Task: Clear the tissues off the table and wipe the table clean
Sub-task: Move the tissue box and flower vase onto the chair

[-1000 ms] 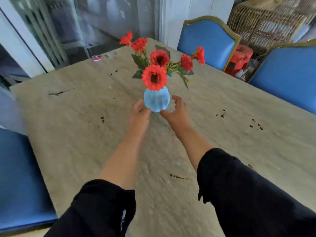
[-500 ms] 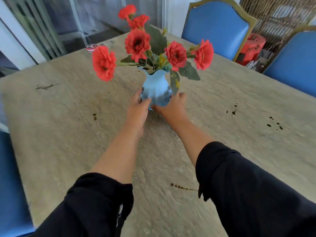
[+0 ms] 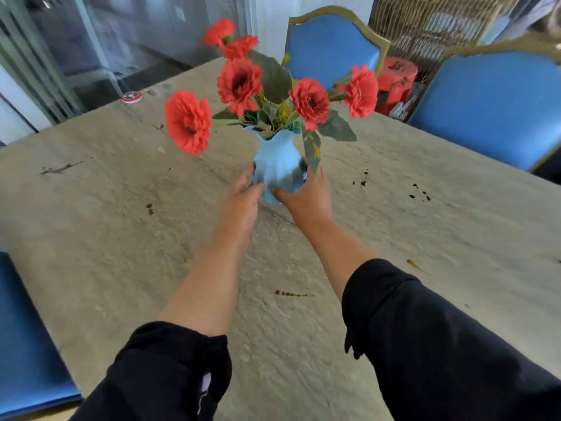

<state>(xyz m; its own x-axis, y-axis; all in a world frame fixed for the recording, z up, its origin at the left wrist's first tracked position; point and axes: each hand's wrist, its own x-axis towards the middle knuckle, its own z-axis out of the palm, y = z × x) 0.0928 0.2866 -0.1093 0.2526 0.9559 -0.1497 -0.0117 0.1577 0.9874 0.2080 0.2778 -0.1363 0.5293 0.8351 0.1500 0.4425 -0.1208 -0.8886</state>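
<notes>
A light blue vase (image 3: 276, 165) with red flowers (image 3: 239, 82) is held over the middle of the beige stone table (image 3: 106, 238). My left hand (image 3: 243, 202) grips its lower left side and my right hand (image 3: 306, 199) grips its lower right side, thumbs meeting at the front. Whether the base touches the table I cannot tell. Dark brown stains dot the tabletop, among them a streak (image 3: 293, 294) near me and spots (image 3: 420, 194) at the right. No tissues show in view.
A small round red and white lid (image 3: 131, 96) lies near the far left edge. Blue chairs stand at the far side (image 3: 331, 47), at the right (image 3: 491, 101) and at the near left (image 3: 24, 344). A red box (image 3: 396, 82) sits beyond the table.
Both hands went from touching the vase to gripping it. The vase with its flowers now appears higher and closer to me.
</notes>
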